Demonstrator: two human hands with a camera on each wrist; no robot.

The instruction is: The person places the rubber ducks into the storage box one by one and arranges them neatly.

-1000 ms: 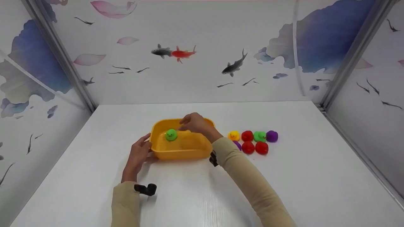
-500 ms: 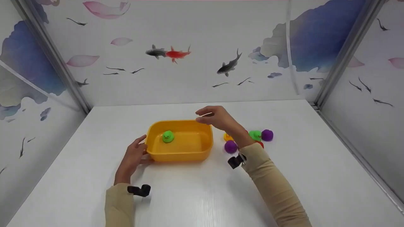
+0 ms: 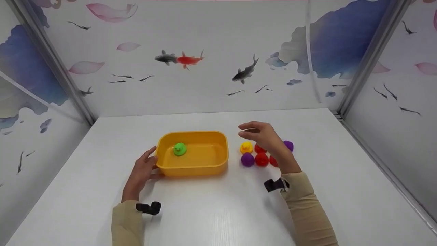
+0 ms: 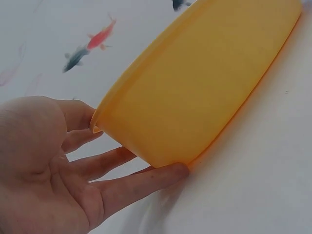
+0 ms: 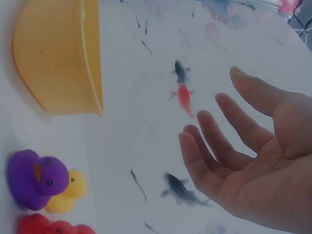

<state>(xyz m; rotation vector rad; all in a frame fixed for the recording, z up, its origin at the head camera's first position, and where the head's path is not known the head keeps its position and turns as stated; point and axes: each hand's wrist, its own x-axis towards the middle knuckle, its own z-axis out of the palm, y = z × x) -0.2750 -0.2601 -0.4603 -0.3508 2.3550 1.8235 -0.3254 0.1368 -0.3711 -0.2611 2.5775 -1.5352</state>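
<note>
A green rubber duck (image 3: 180, 149) sits inside the yellow plastic tub (image 3: 205, 170), toward its left end. My left hand (image 3: 142, 168) is at the tub's left end, its extended fingers resting against the outer wall and under the rim, as the left wrist view shows. Over the rubber ducks to the right hovers my right hand (image 3: 264, 135), fingers relaxed and apart from the thumb, holding nothing. Below it stand a yellow duck (image 3: 246, 147), a purple duck (image 3: 248, 159) and a red duck (image 3: 262, 159). The hand and forearm partly cover others behind.
Another purple duck (image 3: 288, 146) shows past the right wrist. Everything stands on a white table (image 3: 205, 208), walled at the back and sides by panels (image 3: 218, 92) painted with fish and petals.
My right hand has moved from over the tub out to the right, above the ducks. The left hand stays at the tub, and the green duck stays inside. The head view has shifted slightly.
</note>
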